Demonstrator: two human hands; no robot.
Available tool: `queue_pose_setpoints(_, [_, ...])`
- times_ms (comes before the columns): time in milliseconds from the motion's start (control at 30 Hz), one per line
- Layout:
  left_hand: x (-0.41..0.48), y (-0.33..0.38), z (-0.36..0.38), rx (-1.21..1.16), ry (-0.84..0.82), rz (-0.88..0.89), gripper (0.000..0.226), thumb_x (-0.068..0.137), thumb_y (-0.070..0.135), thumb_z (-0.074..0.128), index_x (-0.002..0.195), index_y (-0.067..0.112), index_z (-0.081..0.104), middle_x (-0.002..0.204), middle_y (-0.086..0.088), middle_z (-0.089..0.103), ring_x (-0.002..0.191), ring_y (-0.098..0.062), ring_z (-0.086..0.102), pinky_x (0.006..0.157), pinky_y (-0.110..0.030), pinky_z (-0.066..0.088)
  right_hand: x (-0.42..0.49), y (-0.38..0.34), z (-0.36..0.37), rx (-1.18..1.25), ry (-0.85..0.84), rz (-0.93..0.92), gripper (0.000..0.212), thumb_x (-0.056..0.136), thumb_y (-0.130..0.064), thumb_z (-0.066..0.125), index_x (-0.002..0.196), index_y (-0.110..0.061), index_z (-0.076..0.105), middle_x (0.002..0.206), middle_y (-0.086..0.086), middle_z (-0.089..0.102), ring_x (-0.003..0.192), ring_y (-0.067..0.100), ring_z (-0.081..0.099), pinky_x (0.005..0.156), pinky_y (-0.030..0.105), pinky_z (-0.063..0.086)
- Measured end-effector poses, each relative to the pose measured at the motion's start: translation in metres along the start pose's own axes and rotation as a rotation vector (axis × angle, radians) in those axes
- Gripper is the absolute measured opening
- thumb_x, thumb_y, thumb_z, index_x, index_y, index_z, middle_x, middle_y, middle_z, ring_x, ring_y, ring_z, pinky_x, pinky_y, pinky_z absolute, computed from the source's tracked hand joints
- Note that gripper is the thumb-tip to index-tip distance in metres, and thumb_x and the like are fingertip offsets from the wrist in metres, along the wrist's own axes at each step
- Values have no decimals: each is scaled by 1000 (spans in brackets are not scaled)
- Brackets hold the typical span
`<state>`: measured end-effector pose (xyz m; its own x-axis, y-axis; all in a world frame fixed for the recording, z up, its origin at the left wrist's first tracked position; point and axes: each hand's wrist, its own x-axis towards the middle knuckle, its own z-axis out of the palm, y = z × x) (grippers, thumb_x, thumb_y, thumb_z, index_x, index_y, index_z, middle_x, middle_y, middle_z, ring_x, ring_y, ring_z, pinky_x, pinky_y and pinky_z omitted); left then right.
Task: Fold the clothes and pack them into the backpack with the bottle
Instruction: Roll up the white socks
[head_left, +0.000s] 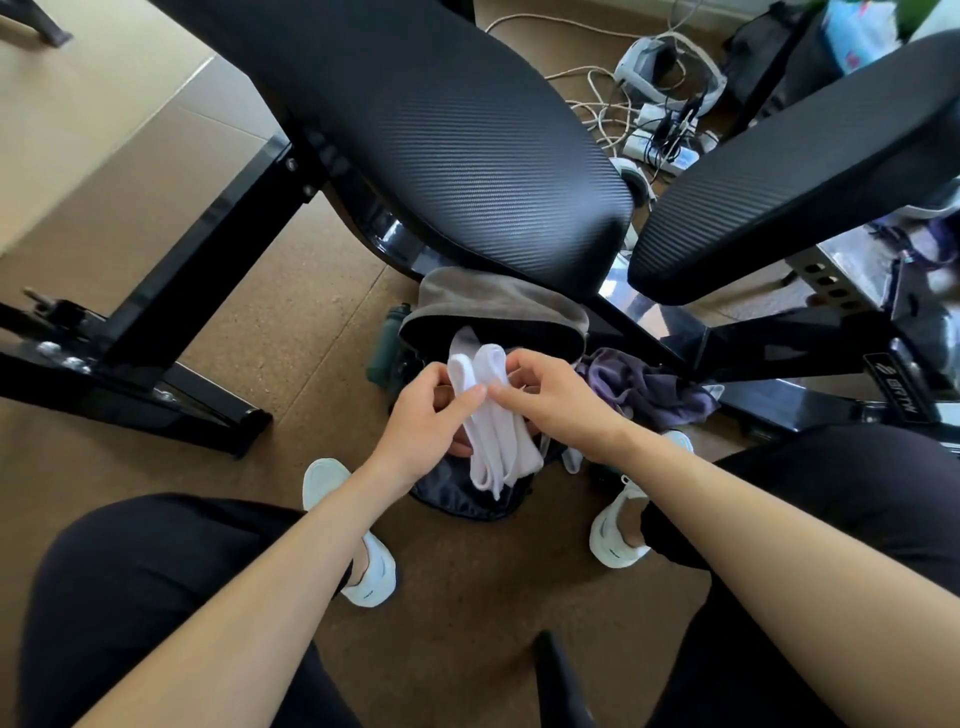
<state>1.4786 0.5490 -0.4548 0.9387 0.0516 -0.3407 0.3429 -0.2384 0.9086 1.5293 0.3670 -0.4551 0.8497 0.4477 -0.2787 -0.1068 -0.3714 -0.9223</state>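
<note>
- Left hand (426, 410) and right hand (550, 395) both pinch a pair of white socks (498, 447), their thumbs close together on it
- The socks hang over the open backpack (493, 301) on the floor (291, 322)
- A green bottle (384, 343) sits just left of the backpack; a purple garment (649, 389) is crumpled at its right
- Black bench pads (441, 130) stand beyond

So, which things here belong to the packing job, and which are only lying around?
Belong to the job: white socks, pinched by left hand and right hand; backpack; green bottle; purple garment.
Lying about: weight bench; power strips; cardboard box.
</note>
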Motion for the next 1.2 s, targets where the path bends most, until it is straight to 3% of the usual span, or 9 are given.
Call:
queue_pose_setpoints(167, [-4,8,-3,-164,-98,-52,29,108,33,43,103,10,61,80,-8,71,70,-34,73,57,-30,57,0,-1,1,-20,-30,-5,50,92,-45,70,94,2,54,81,4,45,72,14,43,66,30,38])
queue_pose_setpoints(367, [-2,6,-4,-79,-240,-4,44,99,44,43,113,12,69,91,-6,75,83,-22,72,67,-27,57,3,9,-2,-79,51,-9,43,87,-39,77,95,1,60,85,21,60,71,23,52,67,40,44])
queue_pose_setpoints(467, [3,4,-7,-61,-64,10,31,100,38,49,106,19,74,86,-3,73,77,-16,68,64,-27,55,4,5,-8,17,62,58,31,90,-28,74,102,-1,65,101,23,68,91,36,67,79,50,54])
queue_pose_setpoints(667, [10,-1,-16,-197,339,-136,17,99,30,60,107,17,67,97,-4,70,91,-22,67,73,-32,53,7,-7,-23,564,-7,238,28,89,-16,58,112,-4,69,105,11,73,96,27,70,88,43,55])
queue_pose_setpoints(800, [2,16,-15,-452,114,-266,46,105,50,41,115,14,69,97,3,77,86,-9,74,69,-22,56,8,-8,-29,806,-16,380,38,90,-20,54,122,-6,68,115,15,73,103,35,70,95,48,55])
queue_pose_setpoints(867, [-1,16,-13,-542,-64,-301,54,105,54,34,129,18,66,117,-1,76,106,-15,73,84,-29,59,10,-4,-26,716,58,392,37,87,-21,57,120,-7,69,114,13,74,100,35,71,93,46,56])
queue_pose_setpoints(967, [4,7,-11,-395,-96,-268,40,98,39,61,133,21,64,125,-3,73,113,-22,71,94,-38,57,11,-2,-22,589,150,387,34,79,-25,67,109,-7,69,97,6,75,84,26,70,76,40,55])
queue_pose_setpoints(1067, [9,-4,-11,-187,-53,-214,61,77,30,88,130,22,61,120,1,74,110,-21,71,92,-40,59,9,1,-22,466,155,409,41,80,-34,80,111,-8,71,100,2,79,92,24,75,83,44,61])
queue_pose_setpoints(1200, [9,-6,-12,128,50,-91,60,75,29,90,124,20,57,114,5,67,103,-15,66,78,-30,55,4,1,-21,415,167,453,39,80,-37,84,106,-11,73,96,4,80,85,22,78,69,37,62])
